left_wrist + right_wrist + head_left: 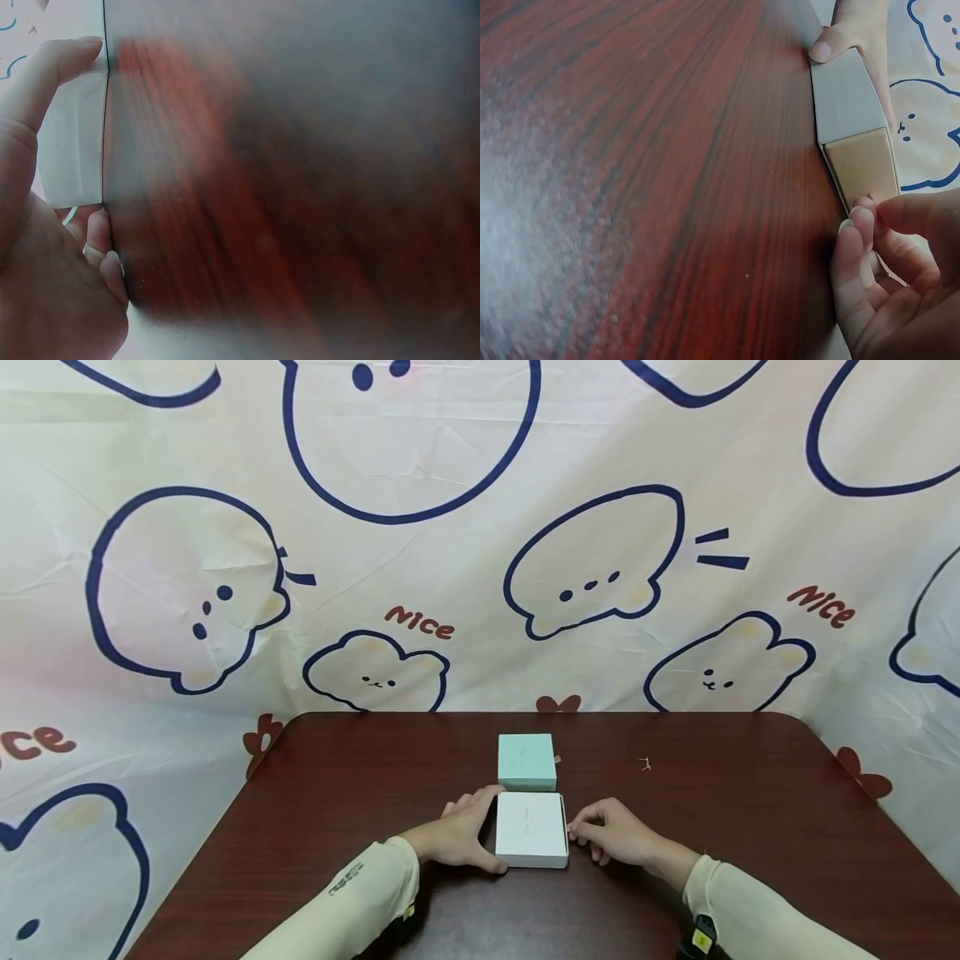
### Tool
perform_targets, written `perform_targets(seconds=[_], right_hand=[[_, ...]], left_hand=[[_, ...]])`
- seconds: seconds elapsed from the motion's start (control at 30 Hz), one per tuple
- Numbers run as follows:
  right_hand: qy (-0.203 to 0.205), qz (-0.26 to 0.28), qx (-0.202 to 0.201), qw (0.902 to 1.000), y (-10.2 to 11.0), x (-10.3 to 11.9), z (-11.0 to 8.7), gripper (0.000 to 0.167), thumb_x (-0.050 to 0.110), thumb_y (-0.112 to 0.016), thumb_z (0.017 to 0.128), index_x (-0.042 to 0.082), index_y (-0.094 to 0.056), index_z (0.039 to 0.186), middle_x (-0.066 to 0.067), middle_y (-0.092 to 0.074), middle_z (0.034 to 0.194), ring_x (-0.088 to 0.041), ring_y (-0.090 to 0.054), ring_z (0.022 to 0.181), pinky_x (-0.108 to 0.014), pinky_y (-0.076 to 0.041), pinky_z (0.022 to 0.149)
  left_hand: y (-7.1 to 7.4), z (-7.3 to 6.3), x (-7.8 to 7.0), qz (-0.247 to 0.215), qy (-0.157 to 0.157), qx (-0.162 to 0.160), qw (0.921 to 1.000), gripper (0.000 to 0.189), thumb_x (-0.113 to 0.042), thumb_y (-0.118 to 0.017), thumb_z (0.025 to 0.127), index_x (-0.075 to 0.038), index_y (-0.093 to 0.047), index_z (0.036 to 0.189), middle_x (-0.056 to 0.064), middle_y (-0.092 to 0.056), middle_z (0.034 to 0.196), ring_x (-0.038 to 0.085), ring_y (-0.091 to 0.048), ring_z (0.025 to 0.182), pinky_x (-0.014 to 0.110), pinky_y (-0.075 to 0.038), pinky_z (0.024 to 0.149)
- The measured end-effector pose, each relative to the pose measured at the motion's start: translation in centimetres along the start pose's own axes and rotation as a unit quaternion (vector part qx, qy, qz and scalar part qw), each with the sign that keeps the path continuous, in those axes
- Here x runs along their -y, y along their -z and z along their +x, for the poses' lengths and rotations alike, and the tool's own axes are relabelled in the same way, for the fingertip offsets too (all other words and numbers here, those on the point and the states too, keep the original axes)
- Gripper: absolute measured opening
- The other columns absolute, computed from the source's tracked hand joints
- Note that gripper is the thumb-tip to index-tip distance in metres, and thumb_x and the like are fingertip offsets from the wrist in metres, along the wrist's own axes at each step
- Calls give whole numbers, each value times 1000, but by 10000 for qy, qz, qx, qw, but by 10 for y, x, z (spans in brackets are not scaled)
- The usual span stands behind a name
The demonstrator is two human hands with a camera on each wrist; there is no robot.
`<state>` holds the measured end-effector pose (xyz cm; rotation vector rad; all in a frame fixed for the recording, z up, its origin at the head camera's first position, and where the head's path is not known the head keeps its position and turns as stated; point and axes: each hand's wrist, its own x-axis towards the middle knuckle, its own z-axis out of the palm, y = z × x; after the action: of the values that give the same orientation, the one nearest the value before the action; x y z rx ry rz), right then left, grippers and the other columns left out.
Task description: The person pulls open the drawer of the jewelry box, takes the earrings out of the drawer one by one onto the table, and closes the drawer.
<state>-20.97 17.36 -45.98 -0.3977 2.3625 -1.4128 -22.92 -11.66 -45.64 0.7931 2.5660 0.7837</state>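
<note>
A flat white box (531, 833) with faint lettering on its lid lies on the table in front of the person. My left hand (463, 833) holds it along its left side, with the thumb at the near corner and the other fingers toward the back. At the box's right side, my right hand (617, 835) has its thumb and fingertips pinched together at a small pull tab, mostly hidden by the fingers. In the right wrist view a tan end face (862, 165) shows beside the white outer sleeve (847, 97).
Just behind the white box sits a mint-green box (525, 760) with a small tab on its right side. A tiny light scrap (646, 764) lies farther right on the dark wooden table (360, 760). A printed cloth (480, 560) hangs behind the table.
</note>
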Motion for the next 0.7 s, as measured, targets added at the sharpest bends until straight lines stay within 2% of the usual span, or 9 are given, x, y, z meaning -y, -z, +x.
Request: perform_targets(seconds=[0.7], right_hand=[[25, 10, 54, 10000, 2, -3, 0, 23, 14, -59, 100, -1, -73, 89, -3, -61, 75, -10, -53, 53, -27, -53, 52]], left_hand=[[0, 0, -1, -84, 5, 31, 10000, 112, -42, -87, 72, -15, -21, 158, 5, -37, 159, 27, -39, 135, 46, -28, 105]])
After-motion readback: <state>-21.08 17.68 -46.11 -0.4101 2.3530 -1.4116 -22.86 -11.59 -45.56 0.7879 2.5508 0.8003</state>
